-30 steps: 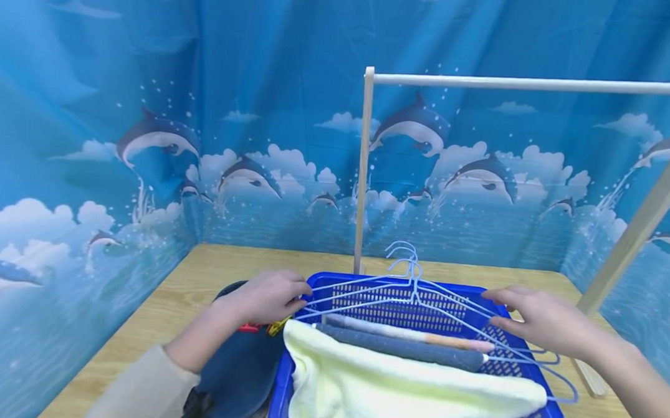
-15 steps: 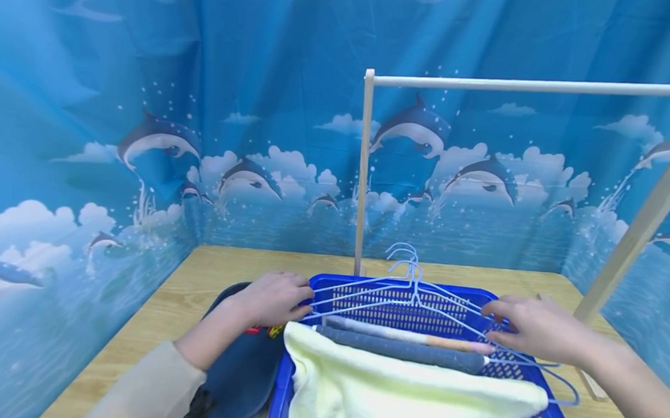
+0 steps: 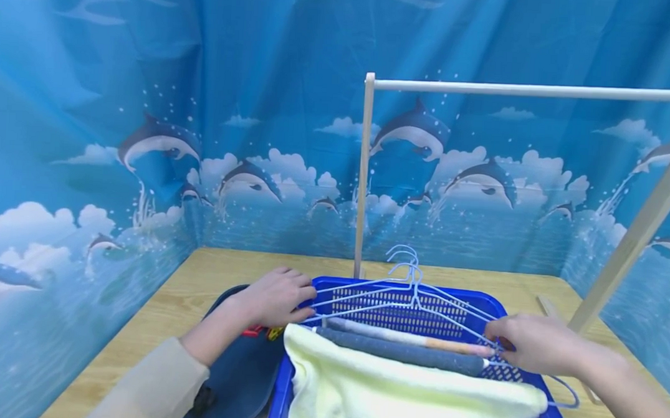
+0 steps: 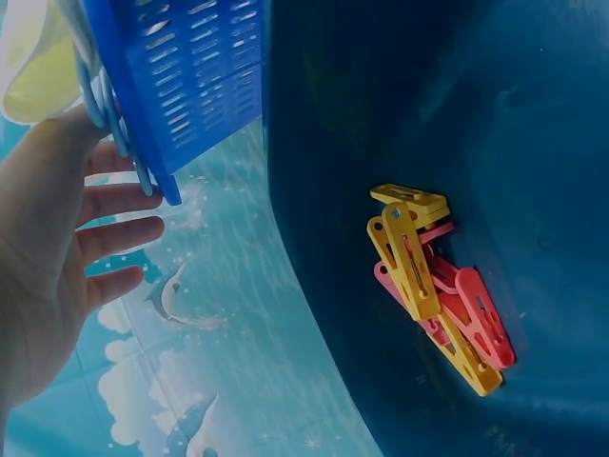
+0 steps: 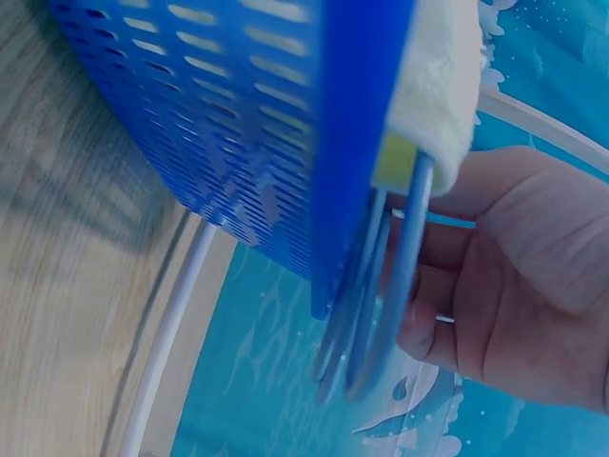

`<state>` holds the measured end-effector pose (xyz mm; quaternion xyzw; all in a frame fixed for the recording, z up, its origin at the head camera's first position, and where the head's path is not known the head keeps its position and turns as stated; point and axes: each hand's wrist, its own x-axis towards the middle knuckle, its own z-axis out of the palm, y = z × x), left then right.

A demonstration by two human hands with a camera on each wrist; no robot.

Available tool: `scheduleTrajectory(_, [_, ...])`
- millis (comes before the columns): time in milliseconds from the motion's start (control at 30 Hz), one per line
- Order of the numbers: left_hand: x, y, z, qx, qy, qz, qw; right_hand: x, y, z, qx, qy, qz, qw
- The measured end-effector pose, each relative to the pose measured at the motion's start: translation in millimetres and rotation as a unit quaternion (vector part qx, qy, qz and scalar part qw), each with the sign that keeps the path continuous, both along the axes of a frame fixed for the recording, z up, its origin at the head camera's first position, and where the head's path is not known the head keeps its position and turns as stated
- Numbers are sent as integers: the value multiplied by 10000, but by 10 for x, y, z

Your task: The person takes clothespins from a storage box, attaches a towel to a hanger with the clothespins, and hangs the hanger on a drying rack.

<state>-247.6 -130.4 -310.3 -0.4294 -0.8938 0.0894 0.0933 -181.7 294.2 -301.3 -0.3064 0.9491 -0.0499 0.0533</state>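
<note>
Three light-blue wire hangers (image 3: 415, 300) lie across the blue plastic basket (image 3: 334, 282), hooks toward the back. The nearest carries a pale yellow towel (image 3: 411, 396); behind it come a dark grey cloth (image 3: 399, 350) and a white-and-orange one (image 3: 388, 331). My left hand (image 3: 277, 299) is at the hangers' left ends, its fingers (image 4: 119, 234) fairly straight and spread beside the basket wall, with the thumb side touching the wire. At the right side, my right hand (image 3: 537, 344) grips the hangers' sloping arms, fingers curled behind the wire ends (image 5: 409, 267).
Left of the basket stands a dark blue tub (image 3: 238, 379) with red and yellow clothespins (image 4: 414, 276) in it. Behind and to the right rises a wooden rack with a white rail (image 3: 542, 91). A dolphin-print curtain (image 3: 283, 107) surrounds the wooden table (image 3: 243, 262).
My right hand has come down and closer to the hangers, and its fingers have closed on them. The left hand has shifted slightly right; hangers and towels look still.
</note>
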Motion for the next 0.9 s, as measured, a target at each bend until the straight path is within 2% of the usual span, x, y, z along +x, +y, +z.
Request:
scheduleTrajectory(133, [-3,1,-31,-64,-55,-26,10000,14,25,-36,-210,-320,76,9992])
scheduleTrajectory(300, [-9,1,-62,-46,-123,-42,9999,17,48,-46,-269,-314,84,9991])
scheduleTrajectory(500, [-9,6,-41,33,-124,-52,9999,32,54,-54,-218,-257,-201,9992])
scheduleTrajectory(733, [-10,-15,-30,175,-243,-6,9996,50,13,-27,-47,461,-178,9988])
scheduleTrajectory(900, [-10,-22,-13,183,-269,58,9995,73,-68,8,476,1158,-430,9912])
